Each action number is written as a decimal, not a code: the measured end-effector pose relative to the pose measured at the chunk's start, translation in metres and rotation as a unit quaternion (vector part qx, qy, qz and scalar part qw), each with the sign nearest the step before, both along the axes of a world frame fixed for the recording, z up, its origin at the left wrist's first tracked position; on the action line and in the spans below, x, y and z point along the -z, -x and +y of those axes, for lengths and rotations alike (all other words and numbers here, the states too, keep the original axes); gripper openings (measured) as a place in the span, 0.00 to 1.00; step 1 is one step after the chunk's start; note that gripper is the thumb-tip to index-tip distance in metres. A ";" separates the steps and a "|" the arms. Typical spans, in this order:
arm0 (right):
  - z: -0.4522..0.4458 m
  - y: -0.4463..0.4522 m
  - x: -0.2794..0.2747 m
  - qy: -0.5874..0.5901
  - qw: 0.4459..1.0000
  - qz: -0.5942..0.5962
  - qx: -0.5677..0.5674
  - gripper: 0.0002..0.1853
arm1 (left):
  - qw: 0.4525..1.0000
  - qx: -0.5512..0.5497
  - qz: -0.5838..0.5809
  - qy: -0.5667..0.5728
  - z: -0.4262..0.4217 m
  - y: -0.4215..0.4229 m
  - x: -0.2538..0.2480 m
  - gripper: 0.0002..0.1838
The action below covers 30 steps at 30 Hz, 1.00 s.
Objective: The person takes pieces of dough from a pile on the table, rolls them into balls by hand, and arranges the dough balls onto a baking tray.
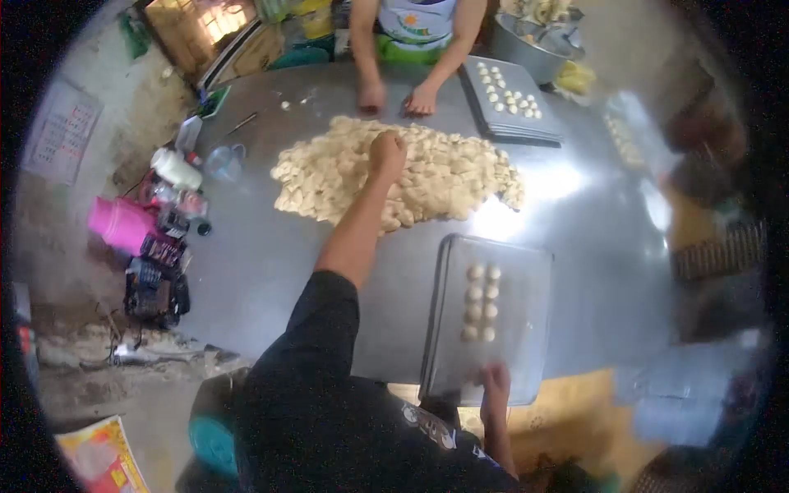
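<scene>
A wide heap of cut dough pieces covers the far middle of the metal table. My left hand is closed over the heap's upper middle; what its fingers hold, if anything, is hidden. Small round dough balls stand in two columns on a metal tray near the table's front edge. Over the near end of that tray is my right hand, below the columns and apart from the balls. Motion blur smears its fingers, so their grip is unclear.
Across the table, a co-worker's two hands are at the heap's far edge. Stacked trays with dough balls lie at the back right, near a metal basin. Bottles, a pink container and a clear cup stand left.
</scene>
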State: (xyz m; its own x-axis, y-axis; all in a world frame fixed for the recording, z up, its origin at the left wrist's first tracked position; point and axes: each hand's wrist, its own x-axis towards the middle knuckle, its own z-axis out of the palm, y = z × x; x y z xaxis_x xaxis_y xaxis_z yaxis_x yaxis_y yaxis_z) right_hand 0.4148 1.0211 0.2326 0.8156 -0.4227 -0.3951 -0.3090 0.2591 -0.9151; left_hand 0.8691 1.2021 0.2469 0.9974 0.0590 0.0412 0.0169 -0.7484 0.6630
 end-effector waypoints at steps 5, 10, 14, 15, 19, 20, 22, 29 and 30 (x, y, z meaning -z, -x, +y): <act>0.032 -0.074 -0.005 0.198 0.957 -0.082 -0.196 0.10 | 0.978 -0.088 -0.181 0.047 0.085 0.157 0.005 0.07; 0.081 -0.150 0.077 0.414 0.838 -0.127 -0.331 0.11 | 0.961 -0.239 -0.025 -0.139 0.229 0.352 0.096 0.09; 0.122 -0.187 0.137 0.624 0.643 -0.208 -0.393 0.13 | 0.962 -0.212 -0.012 -0.173 0.207 0.354 0.084 0.13; 0.129 -0.207 0.141 0.622 0.615 -0.244 -0.419 0.13 | 0.944 -0.169 -0.066 -0.274 0.214 0.340 0.119 0.13; 0.116 -0.251 0.144 0.618 0.588 -0.210 -0.478 0.17 | 0.965 -0.156 -0.009 -0.211 0.267 0.280 0.125 0.14; 0.109 -0.241 0.147 0.618 0.588 -0.208 -0.479 0.17 | 0.965 -0.155 -0.007 -0.209 0.276 0.296 0.125 0.14; 0.084 -0.212 0.161 0.628 0.628 -0.161 -0.430 0.17 | 0.942 -0.303 0.070 0.129 0.284 0.335 0.129 0.14; 0.163 -0.221 0.154 0.590 0.527 -0.253 -0.558 0.20 | 0.963 0.017 -0.083 -0.257 0.234 0.302 0.154 0.11; 0.156 -0.226 0.161 0.624 0.464 -0.289 -0.559 0.22 | 0.964 0.022 -0.072 -0.254 0.242 0.306 0.148 0.11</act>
State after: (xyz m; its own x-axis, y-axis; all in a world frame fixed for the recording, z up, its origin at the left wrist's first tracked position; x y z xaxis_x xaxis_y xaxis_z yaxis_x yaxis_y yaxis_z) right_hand 0.6410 1.1775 0.0716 0.6189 0.7854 0.0095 0.7773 -0.6106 -0.1514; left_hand 0.5634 1.4441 0.0987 0.9804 -0.0483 0.1910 -0.0877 -0.9750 0.2039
